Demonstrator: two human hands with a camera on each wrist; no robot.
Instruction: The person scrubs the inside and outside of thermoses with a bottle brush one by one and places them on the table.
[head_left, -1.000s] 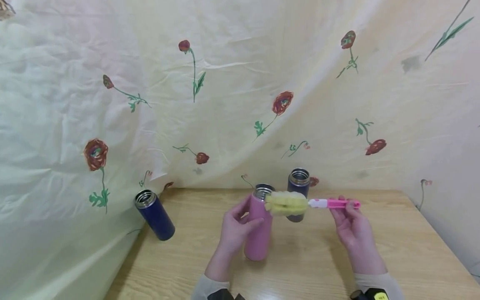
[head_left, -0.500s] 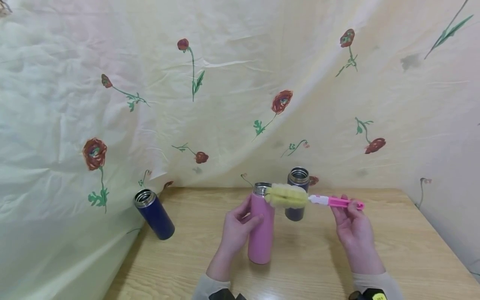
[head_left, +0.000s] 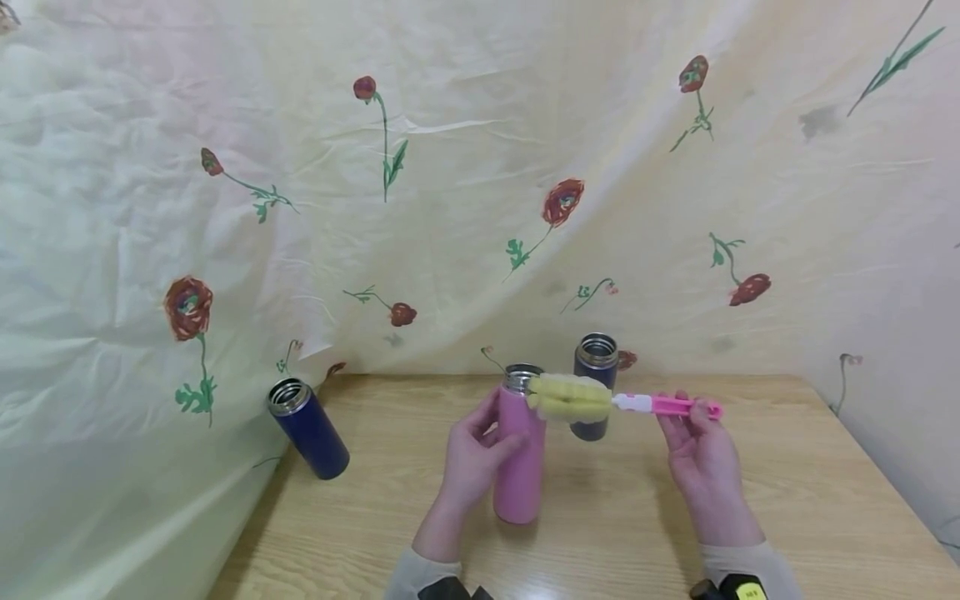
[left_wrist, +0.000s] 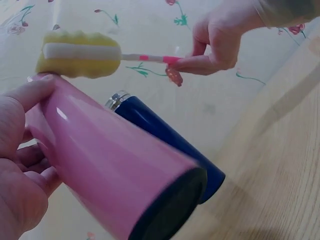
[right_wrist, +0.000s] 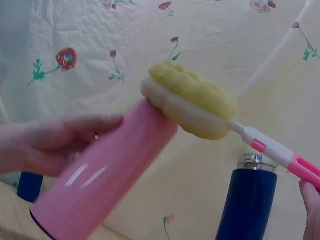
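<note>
My left hand (head_left: 472, 458) grips a pink bottle (head_left: 519, 467) round its upper body, thumb in front. The bottle has an uncovered steel mouth, and its dark base shows in the left wrist view, raised off the table. My right hand (head_left: 702, 450) pinches the pink end of a bottle brush (head_left: 570, 398). The brush lies nearly level, its yellow-and-white sponge head beside the bottle's neck, overlapping it in the head view. In the right wrist view the sponge (right_wrist: 192, 102) hides the bottle's mouth; whether they touch I cannot tell.
A dark blue bottle (head_left: 590, 429) stands behind the brush, its steel mouth uncovered. Another blue bottle (head_left: 311, 433), also uncovered, stands at the left edge of the wooden table (head_left: 360, 533). Flower-patterned cloth (head_left: 450, 250) hangs behind and on both sides.
The sponge rose and the brush tilted, then came back down nearly level. My right hand has shifted slightly left. The pink bottle has moved a little while staying in my left hand.
</note>
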